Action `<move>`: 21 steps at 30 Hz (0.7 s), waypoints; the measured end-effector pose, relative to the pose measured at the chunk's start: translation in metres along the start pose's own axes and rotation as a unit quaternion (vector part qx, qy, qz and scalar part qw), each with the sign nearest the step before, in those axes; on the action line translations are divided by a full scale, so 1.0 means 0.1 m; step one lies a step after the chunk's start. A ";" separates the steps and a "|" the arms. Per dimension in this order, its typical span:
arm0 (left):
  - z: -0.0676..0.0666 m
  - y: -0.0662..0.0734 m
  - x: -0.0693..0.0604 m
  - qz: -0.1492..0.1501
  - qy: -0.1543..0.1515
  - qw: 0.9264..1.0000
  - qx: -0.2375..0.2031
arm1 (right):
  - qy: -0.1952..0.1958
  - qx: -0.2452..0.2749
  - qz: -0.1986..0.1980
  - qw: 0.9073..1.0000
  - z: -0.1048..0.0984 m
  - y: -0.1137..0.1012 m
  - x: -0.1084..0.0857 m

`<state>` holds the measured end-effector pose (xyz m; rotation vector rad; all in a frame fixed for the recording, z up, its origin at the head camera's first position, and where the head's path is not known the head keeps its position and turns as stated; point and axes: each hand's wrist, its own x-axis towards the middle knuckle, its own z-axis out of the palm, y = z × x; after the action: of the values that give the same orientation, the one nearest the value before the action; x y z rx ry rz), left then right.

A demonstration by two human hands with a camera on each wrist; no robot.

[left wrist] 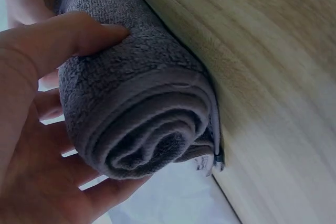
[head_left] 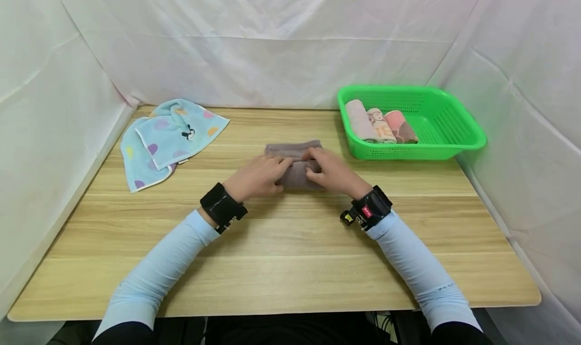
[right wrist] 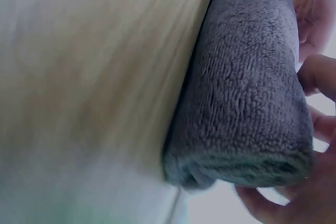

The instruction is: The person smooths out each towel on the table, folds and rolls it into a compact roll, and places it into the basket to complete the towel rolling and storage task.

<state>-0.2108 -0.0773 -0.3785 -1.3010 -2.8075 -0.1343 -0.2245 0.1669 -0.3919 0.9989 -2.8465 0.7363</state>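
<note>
A grey towel (head_left: 298, 177) lies at the middle of the table, its near part rolled up and a short flat part stretching beyond the roll. My left hand (head_left: 259, 175) grips the roll's left end, thumb on the near side and fingers curled over the far side. The left wrist view shows the spiral layers at the end of the towel (left wrist: 136, 98). At the right end, my right hand (head_left: 335, 172) holds the same roll. In the right wrist view the towel (right wrist: 247, 87) rests on the wood, with fingers along its far side.
A green plastic basket (head_left: 417, 152) stands at the back right. Inside its left part lie a pale pink rolled towel (head_left: 360, 120), a cream patterned one (head_left: 381, 126) and a pink-brown one (head_left: 401, 127). Light blue spotted towels (head_left: 170, 138) lie loosely at the back left. White cloth walls surround the table.
</note>
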 end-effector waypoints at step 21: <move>-0.03 -0.13 -0.02 -0.042 -0.048 0.993 -0.101 | -0.016 -0.185 -0.049 0.981 -0.03 -0.23 -0.05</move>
<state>-0.2193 -0.0874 -0.3769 -1.2569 -2.9983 -0.3768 -0.2073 0.1549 -0.3807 1.0848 -2.7845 0.1724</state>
